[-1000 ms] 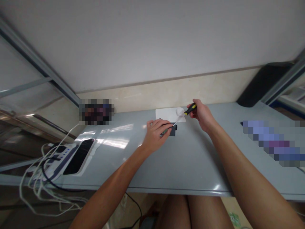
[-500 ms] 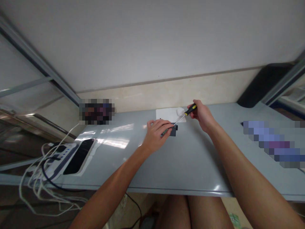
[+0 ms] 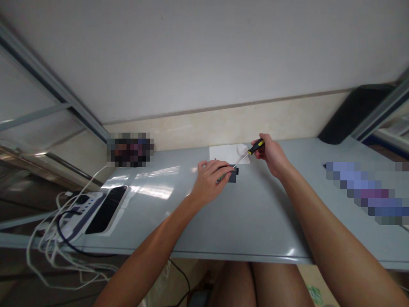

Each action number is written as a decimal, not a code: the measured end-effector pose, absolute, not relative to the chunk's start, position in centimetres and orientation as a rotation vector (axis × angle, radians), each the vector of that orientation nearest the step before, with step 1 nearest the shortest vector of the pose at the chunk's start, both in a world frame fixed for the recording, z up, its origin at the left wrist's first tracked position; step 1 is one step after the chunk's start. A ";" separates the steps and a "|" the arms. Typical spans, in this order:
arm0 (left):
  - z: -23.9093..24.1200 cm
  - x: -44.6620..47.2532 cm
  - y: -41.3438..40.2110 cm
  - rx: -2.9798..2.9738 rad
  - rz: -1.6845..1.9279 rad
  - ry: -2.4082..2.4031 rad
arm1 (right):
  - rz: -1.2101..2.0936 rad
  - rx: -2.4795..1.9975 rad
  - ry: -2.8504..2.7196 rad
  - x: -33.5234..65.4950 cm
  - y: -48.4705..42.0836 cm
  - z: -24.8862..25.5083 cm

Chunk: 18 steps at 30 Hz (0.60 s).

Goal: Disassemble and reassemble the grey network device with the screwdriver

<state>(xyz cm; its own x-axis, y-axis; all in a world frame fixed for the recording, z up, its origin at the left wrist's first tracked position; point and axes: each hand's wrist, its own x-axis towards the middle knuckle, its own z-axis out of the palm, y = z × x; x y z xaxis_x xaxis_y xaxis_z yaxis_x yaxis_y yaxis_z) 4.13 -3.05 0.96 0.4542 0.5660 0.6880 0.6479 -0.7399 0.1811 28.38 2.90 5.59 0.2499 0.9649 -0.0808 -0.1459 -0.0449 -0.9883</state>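
My right hand (image 3: pixel 270 154) is closed around the black and yellow handle of a screwdriver (image 3: pixel 256 146). Its thin metal shaft slants down to the left, and the tip reaches a small dark grey box-like device (image 3: pixel 232 176) on the table. My left hand (image 3: pixel 211 180) grips that device from the left, fingers over its top, so much of it is hidden. A bit of green shows between thumb and fingers. Just behind the device lies a white sheet of paper (image 3: pixel 223 151), with a small whitish clump (image 3: pixel 242 150) on its right part.
On the left of the grey table (image 3: pixel 243 221) are a phone-like black slab (image 3: pixel 107 209), a power strip (image 3: pixel 84 215) and tangled white cables (image 3: pixel 47 251). A black cylinder-like object (image 3: pixel 351 115) leans at the back right. Two blurred-out items lie left and right. A wall stands behind.
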 end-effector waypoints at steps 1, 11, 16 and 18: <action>1.0 4.1 -3.0 -2.590 -1.151 -1.086 | 1.124 -1.260 -0.888 28.4 2.9 5.6; 1.1 4.0 -3.0 -2.617 -1.070 -1.080 | 1.128 -1.269 -0.894 28.5 2.9 5.6; 1.1 4.1 -3.1 -2.624 -1.109 -1.096 | 1.128 -1.258 -0.894 28.6 2.9 5.6; 1.1 4.2 -3.1 -2.625 -1.125 -1.122 | 1.126 -1.255 -0.896 28.7 3.0 5.5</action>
<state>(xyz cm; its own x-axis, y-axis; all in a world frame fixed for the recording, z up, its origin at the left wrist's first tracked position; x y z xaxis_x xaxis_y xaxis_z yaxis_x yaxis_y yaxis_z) 4.23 -3.06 1.11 0.4645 0.5980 0.6532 0.6514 -0.7304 0.2055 28.68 2.99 5.50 0.2438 0.9670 -0.0737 -0.1455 -0.0387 -0.9886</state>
